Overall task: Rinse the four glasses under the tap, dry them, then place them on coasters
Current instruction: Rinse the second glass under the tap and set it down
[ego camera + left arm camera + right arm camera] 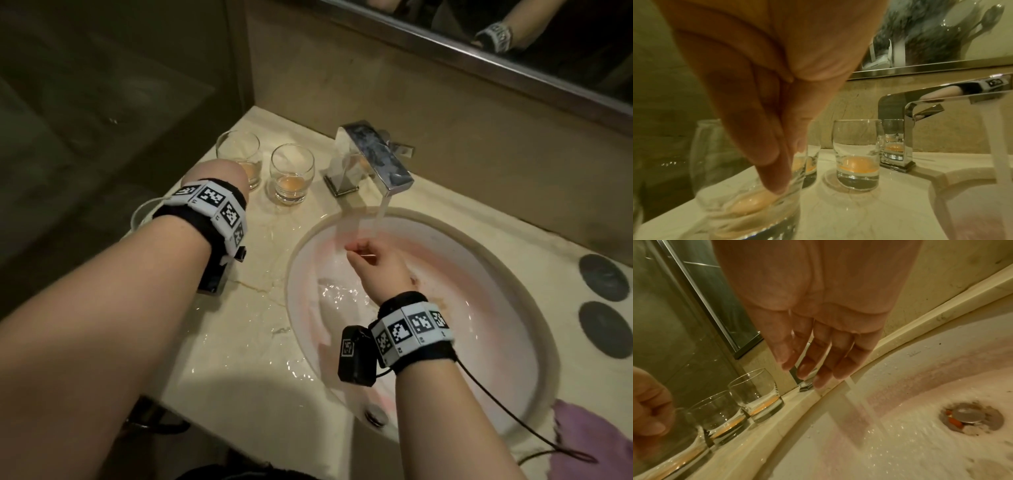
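**At the basin: left hand picks a glass, right waits under the tap**

On the marble worktop [239, 318] left of the sink [479, 308], the left hand [764, 113] pinches the nearest glass [748, 203], fingers dipped inside the rim, likely to lift it. Right hand [818, 340] hangs relaxed and empty in the tap [380, 157] stream. Two more tumblers [292, 174] stand behind: thick-based, smooth, with orange dregs. Dark round coasters [603, 281] lie right of the sink.

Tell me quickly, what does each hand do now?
Left hand: fingers inside a glass, gripping it.
Right hand: open, empty, at the running water.
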A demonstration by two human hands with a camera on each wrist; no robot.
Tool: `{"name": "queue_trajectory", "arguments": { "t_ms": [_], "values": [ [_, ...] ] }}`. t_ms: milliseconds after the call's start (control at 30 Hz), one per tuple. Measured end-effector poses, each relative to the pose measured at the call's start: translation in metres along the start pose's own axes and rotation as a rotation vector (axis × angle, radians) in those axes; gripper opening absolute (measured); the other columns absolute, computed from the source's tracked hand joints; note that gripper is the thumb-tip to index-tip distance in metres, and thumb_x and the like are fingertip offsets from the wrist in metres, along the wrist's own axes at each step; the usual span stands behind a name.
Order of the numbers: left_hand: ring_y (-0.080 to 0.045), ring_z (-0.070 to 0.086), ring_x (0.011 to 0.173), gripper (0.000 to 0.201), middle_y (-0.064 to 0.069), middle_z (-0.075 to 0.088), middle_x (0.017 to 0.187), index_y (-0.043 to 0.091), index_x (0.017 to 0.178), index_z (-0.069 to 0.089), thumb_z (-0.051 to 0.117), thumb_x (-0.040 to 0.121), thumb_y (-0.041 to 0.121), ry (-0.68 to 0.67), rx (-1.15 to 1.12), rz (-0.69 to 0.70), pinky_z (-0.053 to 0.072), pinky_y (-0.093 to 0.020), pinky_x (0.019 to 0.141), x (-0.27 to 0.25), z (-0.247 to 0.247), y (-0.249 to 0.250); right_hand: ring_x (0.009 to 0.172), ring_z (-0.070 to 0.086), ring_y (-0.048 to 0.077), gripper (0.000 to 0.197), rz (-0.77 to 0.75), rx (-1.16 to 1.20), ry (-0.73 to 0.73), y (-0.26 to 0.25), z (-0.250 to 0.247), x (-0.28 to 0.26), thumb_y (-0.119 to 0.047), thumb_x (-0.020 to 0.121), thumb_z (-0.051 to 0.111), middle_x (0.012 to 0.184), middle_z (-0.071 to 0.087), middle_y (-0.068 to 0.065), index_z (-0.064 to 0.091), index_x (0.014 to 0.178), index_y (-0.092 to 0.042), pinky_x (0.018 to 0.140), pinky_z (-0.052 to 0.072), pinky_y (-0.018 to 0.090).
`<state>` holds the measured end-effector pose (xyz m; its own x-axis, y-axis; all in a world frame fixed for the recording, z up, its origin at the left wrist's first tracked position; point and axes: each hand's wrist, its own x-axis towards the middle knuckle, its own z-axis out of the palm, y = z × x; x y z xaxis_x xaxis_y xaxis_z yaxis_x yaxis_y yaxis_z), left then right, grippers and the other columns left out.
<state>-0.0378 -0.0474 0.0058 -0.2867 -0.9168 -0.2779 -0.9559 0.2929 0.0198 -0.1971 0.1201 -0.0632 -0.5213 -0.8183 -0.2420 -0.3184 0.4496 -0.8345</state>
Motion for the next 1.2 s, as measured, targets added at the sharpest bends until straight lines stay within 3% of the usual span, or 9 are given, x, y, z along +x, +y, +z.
{"name": "queue_trajectory", "arguments": {
  "t_ms": [100, 233, 400, 500, 567, 667, 800, 933, 1200],
  "values": [
    [-0.038, 0.058, 0.107, 0.026, -0.022, 0.06, 0.115, -0.004, 0.113, 0.059, 0.048, 0.093, 0.01, -0.024, 0.04, 0.013, 0.046, -0.042, 0.083, -0.006, -0.006, 0.003, 0.085, 0.057, 0.011, 0.008, 0.002, 0.016, -0.004, 0.006, -0.001, 0.002, -0.016, 0.091, 0.058, 0.089, 0.062, -0.007, 0.063, 0.093, -0.021, 0.079, 0.046, 0.027],
    [-0.026, 0.052, 0.081, 0.019, -0.009, 0.053, 0.086, 0.007, 0.108, 0.056, 0.048, 0.09, 0.01, -0.059, 0.066, 0.095, 0.043, -0.036, 0.075, -0.028, -0.014, 0.015, 0.091, 0.058, 0.013, 0.016, 0.001, 0.053, -0.052, 0.004, 0.006, 0.002, -0.016, 0.089, 0.062, 0.094, 0.061, -0.008, 0.059, 0.102, -0.023, 0.08, 0.045, 0.025],
    [-0.024, 0.06, 0.085, 0.017, -0.006, 0.063, 0.093, 0.013, 0.099, 0.057, 0.047, 0.088, 0.006, -0.05, 0.012, 0.323, 0.051, -0.038, 0.084, -0.063, -0.008, 0.048, 0.123, 0.045, 0.013, 0.085, -0.134, 0.107, -0.126, -0.001, 0.009, 0.001, -0.02, 0.075, 0.078, 0.141, 0.041, -0.002, 0.027, 0.143, -0.025, 0.097, 0.038, 0.026],
    [-0.021, 0.059, 0.085, 0.013, -0.002, 0.063, 0.093, 0.014, 0.095, 0.056, 0.048, 0.087, 0.007, -0.072, -0.022, 0.464, 0.045, -0.031, 0.074, -0.071, -0.002, 0.076, 0.138, 0.029, 0.014, 0.11, -0.187, 0.147, -0.14, 0.003, 0.005, 0.01, -0.018, 0.069, 0.083, 0.154, 0.024, 0.001, 0.009, 0.149, -0.026, 0.106, 0.027, 0.022],
    [-0.02, 0.056, 0.085, 0.015, 0.0, 0.061, 0.093, 0.017, 0.098, 0.054, 0.051, 0.086, 0.008, -0.083, -0.026, 0.519, 0.038, -0.029, 0.07, -0.071, 0.006, 0.094, 0.135, 0.036, 0.016, 0.109, -0.185, 0.22, -0.128, 0.009, 0.0, 0.02, -0.013, 0.067, 0.084, 0.15, 0.033, 0.004, 0.013, 0.147, -0.028, 0.11, 0.031, 0.028],
    [-0.023, 0.057, 0.096, 0.027, -0.003, 0.058, 0.113, 0.019, 0.115, 0.055, 0.055, 0.088, 0.015, -0.016, -0.147, 0.523, 0.043, -0.032, 0.077, -0.063, 0.023, 0.108, 0.113, 0.055, 0.012, 0.093, -0.159, 0.283, -0.089, 0.022, -0.01, 0.036, -0.007, 0.068, 0.082, 0.127, 0.052, 0.001, 0.026, 0.138, -0.026, 0.1, 0.046, 0.037],
    [-0.022, 0.056, 0.105, 0.044, -0.002, 0.033, 0.141, 0.018, 0.128, 0.047, 0.062, 0.087, 0.024, 0.033, -0.423, 0.458, 0.047, -0.037, 0.092, -0.051, 0.045, 0.109, 0.117, 0.051, 0.016, 0.098, -0.087, 0.258, -0.057, 0.04, -0.022, 0.057, -0.011, 0.067, 0.083, 0.129, 0.045, -0.001, 0.021, 0.143, -0.018, 0.102, 0.045, 0.043],
    [-0.022, 0.056, 0.107, 0.048, -0.003, 0.031, 0.142, 0.016, 0.13, 0.045, 0.062, 0.087, 0.026, 0.007, -0.432, 0.349, 0.046, -0.035, 0.093, -0.045, 0.057, 0.105, 0.127, 0.043, 0.018, 0.098, -0.076, 0.205, -0.098, 0.048, -0.03, 0.077, -0.01, 0.066, 0.083, 0.141, 0.039, 0.003, 0.021, 0.142, -0.024, 0.108, 0.038, 0.04],
    [-0.023, 0.055, 0.11, 0.051, -0.005, 0.032, 0.142, 0.015, 0.132, 0.041, 0.061, 0.087, 0.027, -0.01, -0.408, 0.322, 0.046, -0.039, 0.094, -0.035, 0.056, 0.115, 0.124, 0.046, 0.019, 0.1, -0.137, 0.167, -0.119, 0.046, -0.036, 0.088, -0.016, 0.059, 0.085, 0.137, 0.043, 0.006, 0.025, 0.139, -0.024, 0.107, 0.039, 0.042]
  ]
}}
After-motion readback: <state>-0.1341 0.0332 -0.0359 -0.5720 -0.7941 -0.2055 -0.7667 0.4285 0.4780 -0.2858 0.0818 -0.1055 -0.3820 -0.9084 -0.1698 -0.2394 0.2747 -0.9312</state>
